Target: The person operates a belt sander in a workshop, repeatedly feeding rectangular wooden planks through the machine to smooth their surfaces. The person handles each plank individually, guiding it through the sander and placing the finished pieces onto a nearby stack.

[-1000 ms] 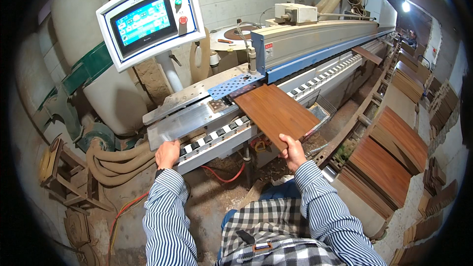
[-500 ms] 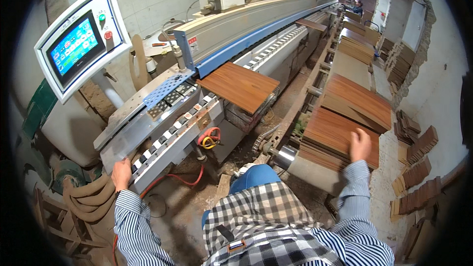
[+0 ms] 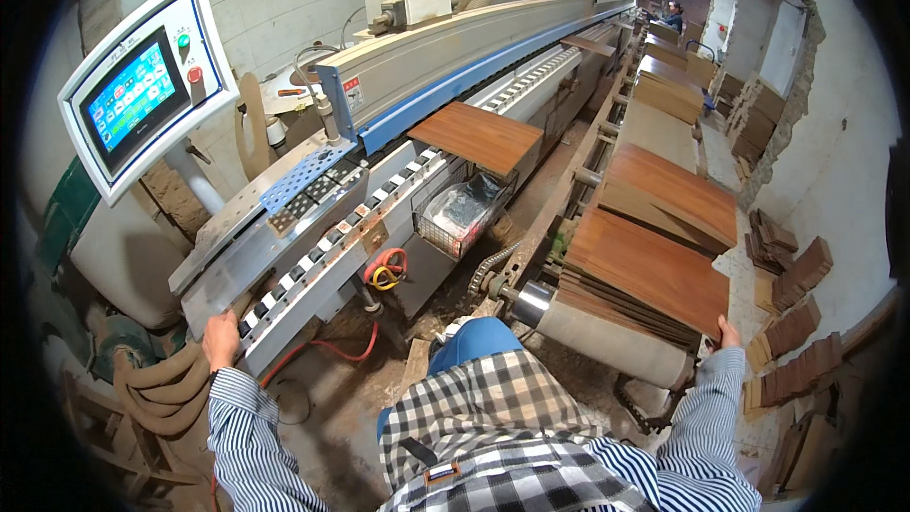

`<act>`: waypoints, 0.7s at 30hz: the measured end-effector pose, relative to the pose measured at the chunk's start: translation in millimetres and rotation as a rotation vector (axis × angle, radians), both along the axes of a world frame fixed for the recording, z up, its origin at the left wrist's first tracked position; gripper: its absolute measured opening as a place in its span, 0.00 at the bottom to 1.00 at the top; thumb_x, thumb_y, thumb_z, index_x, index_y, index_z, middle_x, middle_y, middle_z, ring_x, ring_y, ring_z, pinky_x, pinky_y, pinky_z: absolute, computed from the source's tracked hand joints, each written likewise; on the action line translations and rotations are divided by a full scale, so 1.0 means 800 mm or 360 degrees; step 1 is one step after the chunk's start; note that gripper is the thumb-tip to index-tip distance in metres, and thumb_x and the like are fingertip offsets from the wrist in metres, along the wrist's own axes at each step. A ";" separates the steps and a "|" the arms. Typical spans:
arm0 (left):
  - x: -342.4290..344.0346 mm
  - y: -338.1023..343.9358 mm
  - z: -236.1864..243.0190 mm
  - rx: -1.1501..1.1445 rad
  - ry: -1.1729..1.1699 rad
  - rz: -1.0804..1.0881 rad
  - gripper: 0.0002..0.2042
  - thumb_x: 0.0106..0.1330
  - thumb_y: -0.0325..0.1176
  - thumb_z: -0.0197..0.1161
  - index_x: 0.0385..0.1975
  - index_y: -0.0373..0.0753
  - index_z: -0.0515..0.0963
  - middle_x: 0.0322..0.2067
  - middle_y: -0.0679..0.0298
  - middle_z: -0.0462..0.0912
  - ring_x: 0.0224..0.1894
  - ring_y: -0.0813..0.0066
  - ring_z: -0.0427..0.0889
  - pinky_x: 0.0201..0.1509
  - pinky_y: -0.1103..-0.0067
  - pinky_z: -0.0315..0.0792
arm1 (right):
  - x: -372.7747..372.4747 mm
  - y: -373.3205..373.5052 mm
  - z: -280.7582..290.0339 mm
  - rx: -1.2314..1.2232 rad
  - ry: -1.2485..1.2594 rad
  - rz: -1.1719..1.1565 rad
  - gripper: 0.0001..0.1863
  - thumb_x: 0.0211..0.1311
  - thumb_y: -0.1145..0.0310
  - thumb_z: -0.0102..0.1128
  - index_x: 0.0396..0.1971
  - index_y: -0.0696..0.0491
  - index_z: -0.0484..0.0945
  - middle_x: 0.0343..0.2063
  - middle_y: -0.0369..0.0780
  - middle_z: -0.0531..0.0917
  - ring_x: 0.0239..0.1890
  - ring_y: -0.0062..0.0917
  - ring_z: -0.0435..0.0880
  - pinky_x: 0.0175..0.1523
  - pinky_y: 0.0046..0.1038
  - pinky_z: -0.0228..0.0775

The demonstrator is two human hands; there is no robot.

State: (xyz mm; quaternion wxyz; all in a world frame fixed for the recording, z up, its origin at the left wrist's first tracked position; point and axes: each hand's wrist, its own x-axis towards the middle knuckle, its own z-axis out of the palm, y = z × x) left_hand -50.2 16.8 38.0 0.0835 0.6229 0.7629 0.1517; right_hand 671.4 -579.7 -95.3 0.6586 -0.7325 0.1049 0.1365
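Note:
My right hand [image 3: 728, 332] pinches the near right corner of a reddish-brown wood-grain board [image 3: 654, 261], the top one of a stack on the roller conveyor. Its thumb shows at the edge; the fingers are mostly hidden beneath. My left hand [image 3: 222, 339] is closed over the near end of the machine's metal guide [image 3: 223, 299], beside a row of black and white rollers [image 3: 322, 248]. Farther along, another wood-grain board [image 3: 482, 137] lies partly in the long edge-banding machine [image 3: 445, 66], under its blue rail, and overhangs the front.
A control panel [image 3: 147, 95] with a lit screen stands at left. Below the overhanging board hangs a wire basket [image 3: 460, 218]. Red hose [image 3: 332, 346] loops under the machine. More board stacks [image 3: 671, 90] line the conveyor; narrow offcuts [image 3: 796, 275] lie along the right wall. A person [image 3: 671, 14] is far back.
My right hand has moved from above the stack to the top board's near right corner and taken hold. The board in the machine has advanced away, uncovering the basket. My left hand stays put.

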 end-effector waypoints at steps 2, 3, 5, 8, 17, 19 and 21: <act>0.005 0.007 -0.001 -0.0045 -0.0013 -0.0004 0.21 0.60 0.47 0.49 0.38 0.36 0.79 0.40 0.44 0.78 0.46 0.46 0.76 0.49 0.63 0.68 | -0.027 -0.042 -0.023 0.0451 0.0091 -0.0239 0.18 0.50 0.56 0.65 0.39 0.48 0.75 0.31 0.35 0.80 0.28 0.23 0.77 0.25 0.22 0.68; 0.009 0.008 0.000 -0.0053 -0.0027 -0.0004 0.21 0.60 0.48 0.49 0.38 0.37 0.79 0.40 0.45 0.78 0.46 0.46 0.76 0.49 0.63 0.68 | -0.035 -0.057 -0.031 0.0725 0.0135 -0.0297 0.19 0.47 0.57 0.67 0.39 0.47 0.75 0.32 0.35 0.81 0.28 0.24 0.78 0.26 0.22 0.70; 0.000 0.002 -0.004 0.0026 -0.0043 -0.0001 0.24 0.62 0.51 0.46 0.32 0.34 0.79 0.36 0.43 0.78 0.44 0.44 0.76 0.46 0.61 0.68 | -0.086 -0.044 -0.011 0.0795 0.0281 -0.0353 0.21 0.44 0.60 0.68 0.40 0.47 0.74 0.35 0.35 0.81 0.30 0.26 0.79 0.30 0.24 0.75; 0.008 -0.003 0.007 -0.0071 -0.0017 0.0019 0.21 0.60 0.49 0.48 0.38 0.38 0.80 0.40 0.46 0.79 0.46 0.48 0.77 0.49 0.63 0.69 | -0.140 -0.038 0.005 0.1031 0.0058 0.0219 0.34 0.40 0.71 0.61 0.54 0.52 0.66 0.49 0.40 0.75 0.51 0.36 0.74 0.50 0.41 0.73; 0.012 -0.008 0.005 -0.0053 0.0004 0.0116 0.20 0.61 0.48 0.47 0.38 0.40 0.81 0.41 0.48 0.80 0.46 0.50 0.77 0.51 0.64 0.69 | -0.207 0.156 0.072 0.1305 0.0101 0.0932 0.35 0.38 0.74 0.56 0.54 0.61 0.65 0.51 0.45 0.74 0.54 0.41 0.71 0.60 0.42 0.64; 0.009 -0.014 0.011 -0.0025 -0.0003 0.0109 0.20 0.61 0.48 0.48 0.38 0.41 0.81 0.40 0.48 0.80 0.45 0.50 0.78 0.51 0.64 0.70 | -0.211 0.227 0.056 0.1335 0.0287 0.1103 0.33 0.39 0.74 0.58 0.53 0.61 0.67 0.50 0.45 0.75 0.53 0.40 0.73 0.59 0.41 0.65; 0.015 -0.009 0.009 -0.0039 -0.0008 0.0092 0.20 0.61 0.48 0.49 0.37 0.40 0.81 0.39 0.48 0.80 0.45 0.50 0.78 0.50 0.64 0.70 | -0.258 0.311 0.077 0.1323 0.0314 0.1235 0.31 0.41 0.74 0.59 0.52 0.61 0.68 0.49 0.45 0.75 0.51 0.38 0.74 0.59 0.39 0.65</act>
